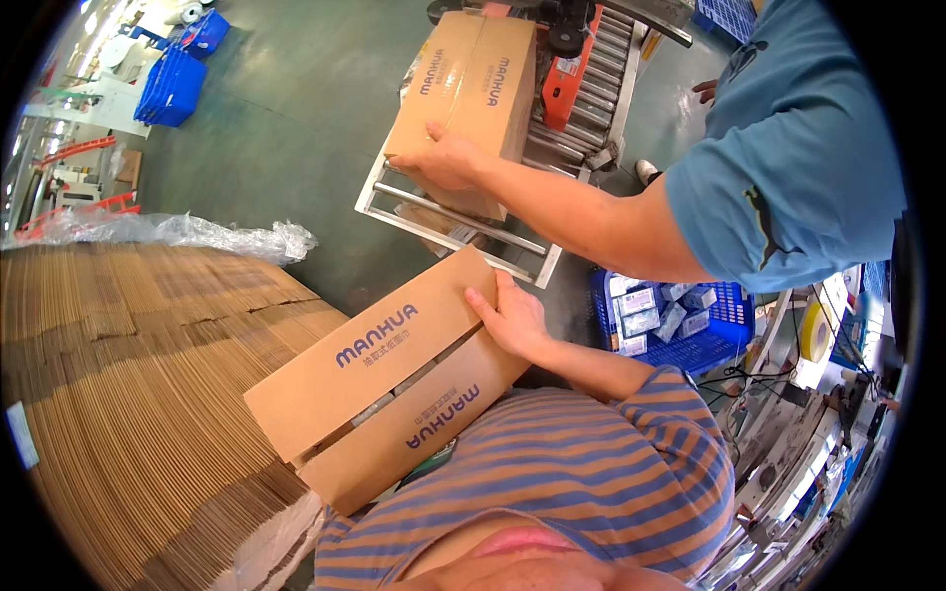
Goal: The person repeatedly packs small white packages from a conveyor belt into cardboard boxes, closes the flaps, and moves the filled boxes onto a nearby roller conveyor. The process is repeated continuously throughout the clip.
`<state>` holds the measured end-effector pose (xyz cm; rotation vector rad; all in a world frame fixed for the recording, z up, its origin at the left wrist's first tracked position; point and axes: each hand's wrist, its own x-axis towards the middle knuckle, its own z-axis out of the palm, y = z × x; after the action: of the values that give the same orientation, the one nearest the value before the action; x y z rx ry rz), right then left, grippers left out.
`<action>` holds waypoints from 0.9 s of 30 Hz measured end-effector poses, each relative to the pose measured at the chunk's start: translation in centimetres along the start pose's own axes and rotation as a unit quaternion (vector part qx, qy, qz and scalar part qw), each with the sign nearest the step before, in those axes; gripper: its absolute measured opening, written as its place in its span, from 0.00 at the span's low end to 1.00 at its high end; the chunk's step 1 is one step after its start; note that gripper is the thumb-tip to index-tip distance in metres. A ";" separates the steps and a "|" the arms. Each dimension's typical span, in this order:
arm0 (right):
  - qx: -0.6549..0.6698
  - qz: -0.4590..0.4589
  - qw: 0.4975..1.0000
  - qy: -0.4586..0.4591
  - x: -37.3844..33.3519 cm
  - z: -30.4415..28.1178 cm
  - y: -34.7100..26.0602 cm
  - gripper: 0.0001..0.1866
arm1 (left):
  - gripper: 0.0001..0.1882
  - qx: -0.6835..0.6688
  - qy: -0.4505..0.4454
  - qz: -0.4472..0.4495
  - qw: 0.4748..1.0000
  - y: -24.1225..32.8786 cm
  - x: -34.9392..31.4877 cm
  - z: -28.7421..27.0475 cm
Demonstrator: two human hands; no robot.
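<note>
Right in front of my body is a brown cardboard carton (379, 340) with dark blue print. Its two long top flaps nearly meet, and a narrow gap between them shows pale contents that I cannot make out. My right hand (514, 317) grips the carton's right end, the thumb lying on the far flap and the fingers over the end edge. My left hand does not show. Beyond, a co-worker's hand (445, 161) rests on the near end of a taped carton (463, 84), which sits on a roller conveyor (463, 223).
A tall stack of flattened cartons (148, 394) fills the left side, with clear plastic film (187, 234) along its far edge. At right stands a blue basket (724, 325) of small packs. A co-worker in a blue shirt (798, 167) leans in. Blue crates (172, 87) stand far left.
</note>
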<state>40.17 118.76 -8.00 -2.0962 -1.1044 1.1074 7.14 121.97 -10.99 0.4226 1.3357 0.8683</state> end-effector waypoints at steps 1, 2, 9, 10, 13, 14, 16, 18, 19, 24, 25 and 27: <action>-0.001 0.005 1.000 0.005 0.1 0.3 -0.1 0.36 | 0.38 -0.002 -0.005 -0.004 1.000 0.2 0.8 0.4; -0.002 0.010 1.000 0.010 0.1 0.6 -0.2 0.36 | 0.38 -0.003 -0.008 -0.005 1.000 0.3 1.4 0.7; 0.008 0.068 0.997 0.040 2.4 0.0 -1.3 0.33 | 0.38 -0.014 -0.031 -0.028 0.999 1.7 5.1 2.9; 0.007 0.076 0.996 0.040 2.5 -0.1 -1.7 0.33 | 0.38 -0.014 -0.032 -0.029 0.999 1.9 5.6 3.1; 0.004 0.097 0.995 0.031 3.9 -0.3 -2.4 0.32 | 0.38 -0.017 -0.034 -0.036 0.999 2.2 6.4 3.9; 0.006 0.084 0.996 0.035 4.6 -0.3 -2.9 0.32 | 0.38 -0.018 -0.034 -0.036 0.999 2.5 6.7 4.1; 0.006 0.061 0.997 0.046 6.2 -1.0 -4.1 0.32 | 0.38 -0.021 -0.036 -0.043 0.998 2.7 7.2 4.6; -0.028 0.023 0.999 0.036 8.3 -2.1 -5.7 0.32 | 0.38 -0.027 -0.037 -0.047 0.998 2.7 7.6 5.3; -0.051 0.013 0.998 0.029 9.3 -2.7 -6.5 0.33 | 0.38 -0.027 -0.038 -0.047 0.998 2.7 7.9 5.6; -0.135 -0.068 0.987 0.062 13.8 -6.9 -10.3 0.34 | 0.38 -0.033 -0.048 -0.055 0.997 2.4 9.4 7.3; -0.172 -0.066 0.981 0.068 15.0 -7.9 -11.2 0.35 | 0.38 -0.041 -0.051 -0.054 0.996 2.2 9.8 7.5; -0.218 -0.072 0.969 0.094 18.0 -9.7 -11.5 0.36 | 0.38 -0.040 -0.054 -0.054 0.996 2.1 9.9 8.8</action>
<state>49.56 139.43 -2.02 -2.3417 -1.4789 0.6189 14.82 132.52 -14.06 0.3280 1.2089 0.7956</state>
